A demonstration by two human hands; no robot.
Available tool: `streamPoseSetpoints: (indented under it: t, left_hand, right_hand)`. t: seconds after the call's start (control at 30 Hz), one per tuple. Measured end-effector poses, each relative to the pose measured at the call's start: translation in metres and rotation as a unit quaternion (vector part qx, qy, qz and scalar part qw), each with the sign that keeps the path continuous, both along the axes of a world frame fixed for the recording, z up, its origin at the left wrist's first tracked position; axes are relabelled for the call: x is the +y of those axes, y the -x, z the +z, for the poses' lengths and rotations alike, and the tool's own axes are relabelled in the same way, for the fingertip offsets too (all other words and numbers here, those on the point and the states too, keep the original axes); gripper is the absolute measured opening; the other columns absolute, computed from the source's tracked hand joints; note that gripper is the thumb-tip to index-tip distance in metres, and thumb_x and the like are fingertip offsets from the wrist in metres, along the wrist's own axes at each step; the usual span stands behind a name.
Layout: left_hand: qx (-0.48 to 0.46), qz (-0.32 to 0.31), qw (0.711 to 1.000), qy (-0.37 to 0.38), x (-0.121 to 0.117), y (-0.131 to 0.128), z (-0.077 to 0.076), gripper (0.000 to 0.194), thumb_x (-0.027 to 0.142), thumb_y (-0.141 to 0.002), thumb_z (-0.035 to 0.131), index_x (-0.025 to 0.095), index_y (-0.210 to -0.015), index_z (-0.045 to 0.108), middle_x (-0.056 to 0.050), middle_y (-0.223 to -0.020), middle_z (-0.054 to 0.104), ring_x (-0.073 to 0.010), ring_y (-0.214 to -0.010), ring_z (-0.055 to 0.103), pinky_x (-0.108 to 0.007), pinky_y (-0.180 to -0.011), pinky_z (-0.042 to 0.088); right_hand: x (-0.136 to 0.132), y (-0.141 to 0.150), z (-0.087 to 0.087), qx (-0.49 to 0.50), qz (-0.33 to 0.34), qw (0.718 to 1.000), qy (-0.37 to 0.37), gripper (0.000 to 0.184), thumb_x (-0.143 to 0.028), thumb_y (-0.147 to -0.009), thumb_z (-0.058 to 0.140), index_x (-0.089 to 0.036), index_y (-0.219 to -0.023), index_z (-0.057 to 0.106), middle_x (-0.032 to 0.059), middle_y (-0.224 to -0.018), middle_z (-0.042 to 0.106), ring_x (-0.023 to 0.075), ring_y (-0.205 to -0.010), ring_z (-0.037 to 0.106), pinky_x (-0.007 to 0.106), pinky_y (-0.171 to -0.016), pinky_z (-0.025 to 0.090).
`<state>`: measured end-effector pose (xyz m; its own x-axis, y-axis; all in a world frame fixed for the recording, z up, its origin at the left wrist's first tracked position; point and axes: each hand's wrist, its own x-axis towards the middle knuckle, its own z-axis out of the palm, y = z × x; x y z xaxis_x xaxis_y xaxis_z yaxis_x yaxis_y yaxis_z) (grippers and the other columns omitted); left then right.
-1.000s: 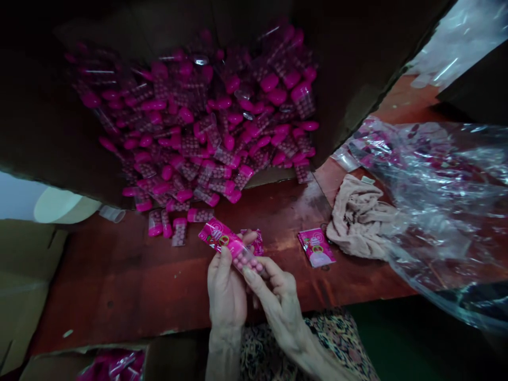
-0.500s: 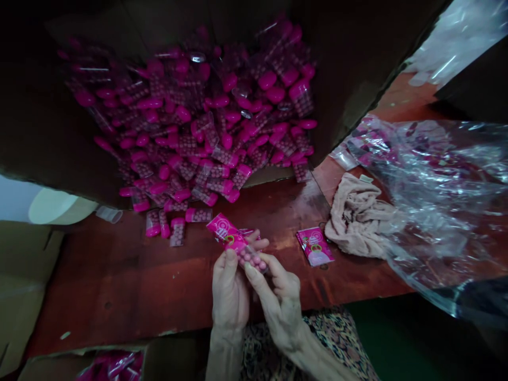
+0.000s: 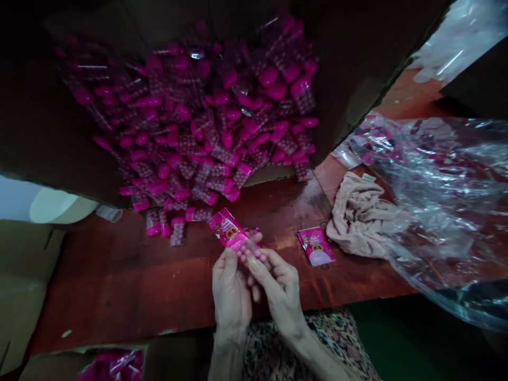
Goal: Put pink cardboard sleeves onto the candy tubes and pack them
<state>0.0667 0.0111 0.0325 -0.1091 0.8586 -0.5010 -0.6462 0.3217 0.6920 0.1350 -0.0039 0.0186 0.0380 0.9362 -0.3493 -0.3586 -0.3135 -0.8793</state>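
Between my hands is a small clear bottle of pink candy balls (image 3: 254, 252), tilted, with a printed pink sleeve (image 3: 227, 228) over its upper end. My right hand (image 3: 282, 283) pinches the lower end of the bottle, thumb on top. My left hand (image 3: 232, 288) is closed at the bottle's left side, its thumb at the lower edge of the sleeve; some of its fingers are hidden behind the bottle. A stack of flat pink sleeves (image 3: 316, 246) lies to the right. Another pink printed piece (image 3: 254, 231) is partly covered behind the bottle.
A tipped cardboard box (image 3: 341, 90) holds a heap of pink-capped candy bottles (image 3: 214, 137), some spilling onto the red-brown table (image 3: 130, 286). On the right lie a crumpled cloth (image 3: 357, 217) and a clear plastic bag (image 3: 444, 201). An open box (image 3: 159, 365) with pink packets stands below left.
The sleeve has turned so more of its printed face shows. Left-hand fingers that stuck out past the bottle have curled down behind it. The right thumb has shifted slightly up along the bottle.
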Motion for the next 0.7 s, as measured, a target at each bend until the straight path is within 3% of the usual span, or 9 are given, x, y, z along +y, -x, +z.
streamPoseSetpoints:
  t: [0.07, 0.2, 0.3, 0.43, 0.5, 0.6, 0.7]
  left_hand:
    - [0.002, -0.004, 1.000, -0.027, 0.003, 0.004, 0.001, 0.039, 0.046, -0.081, 0.053, 0.013, -0.093, 0.070, -0.014, -0.097, 0.071, -0.0081, -0.045, 0.053, -0.019, -0.039, 0.044]
    - [0.041, 0.018, 0.998, -0.036, 0.003, 0.006, 0.001, 0.029, 0.038, -0.077, 0.062, 0.013, -0.087, 0.072, -0.012, -0.089, 0.072, -0.0135, -0.062, 0.062, -0.022, -0.056, 0.052]
    - [0.045, 0.023, 0.999, -0.018, 0.000, 0.001, 0.000, 0.031, 0.041, -0.076, 0.062, 0.014, -0.088, 0.073, -0.006, -0.064, 0.069, -0.0087, -0.045, 0.053, -0.019, -0.043, 0.047]
    - [0.023, -0.010, 0.999, 0.021, -0.006, -0.004, 0.002, 0.036, 0.046, -0.074, 0.062, 0.016, -0.088, 0.073, 0.005, -0.035, 0.045, -0.0030, -0.025, 0.026, -0.015, -0.023, 0.025]
    - [0.021, -0.007, 0.999, 0.028, -0.007, -0.005, 0.002, 0.034, 0.046, -0.073, 0.063, 0.016, -0.085, 0.073, 0.005, -0.035, 0.044, -0.0025, -0.025, 0.024, -0.014, -0.023, 0.023]
    - [0.025, 0.000, 0.999, 0.022, -0.006, -0.002, -0.001, 0.032, 0.045, -0.074, 0.063, 0.016, -0.082, 0.073, 0.004, -0.036, 0.047, -0.0037, -0.028, 0.029, -0.015, -0.027, 0.031]
    - [0.039, 0.012, 0.999, -0.023, -0.001, 0.006, -0.005, 0.027, 0.040, -0.072, 0.067, 0.016, -0.083, 0.072, -0.003, -0.056, 0.066, -0.0076, -0.037, 0.046, -0.021, -0.041, 0.046]
  right_hand:
    - [0.004, -0.003, 0.000, 0.072, 0.017, 0.997, 0.019, 0.026, -0.041, -0.080, 0.059, -0.015, -0.075, 0.056, -0.0067, -0.049, 0.049, 0.0031, -0.032, 0.037, 0.014, -0.032, 0.030]
    - [0.004, -0.003, -0.003, 0.172, 0.036, 0.984, 0.040, 0.026, -0.039, -0.081, 0.059, -0.015, -0.071, 0.053, -0.0063, -0.049, 0.052, 0.0020, -0.028, 0.035, 0.014, -0.029, 0.028]
    - [0.000, 0.000, -0.003, 0.188, 0.028, 0.980, 0.051, 0.026, -0.038, -0.081, 0.059, -0.015, -0.070, 0.053, -0.0067, -0.047, 0.050, 0.0019, -0.028, 0.035, 0.014, -0.029, 0.029]
    - [-0.005, 0.004, 0.005, 0.130, -0.012, 0.990, 0.050, 0.028, -0.040, -0.080, 0.061, -0.015, -0.069, 0.054, -0.0073, -0.047, 0.048, 0.0020, -0.031, 0.035, 0.013, -0.031, 0.030]
    - [-0.005, 0.004, 0.008, 0.094, -0.024, 0.994, 0.043, 0.027, -0.041, -0.079, 0.061, -0.015, -0.071, 0.055, -0.0068, -0.049, 0.048, 0.0022, -0.033, 0.037, 0.013, -0.033, 0.031]
    - [-0.003, 0.001, 0.008, 0.061, -0.021, 0.997, 0.030, 0.025, -0.040, -0.080, 0.060, -0.015, -0.075, 0.056, -0.0064, -0.051, 0.049, 0.0027, -0.035, 0.039, 0.014, -0.035, 0.033]
    - [-0.001, -0.004, 0.004, 0.049, 0.005, 0.999, 0.021, 0.024, -0.039, -0.082, 0.058, -0.015, -0.076, 0.056, -0.0061, -0.052, 0.050, 0.0025, -0.036, 0.040, 0.013, -0.035, 0.033]
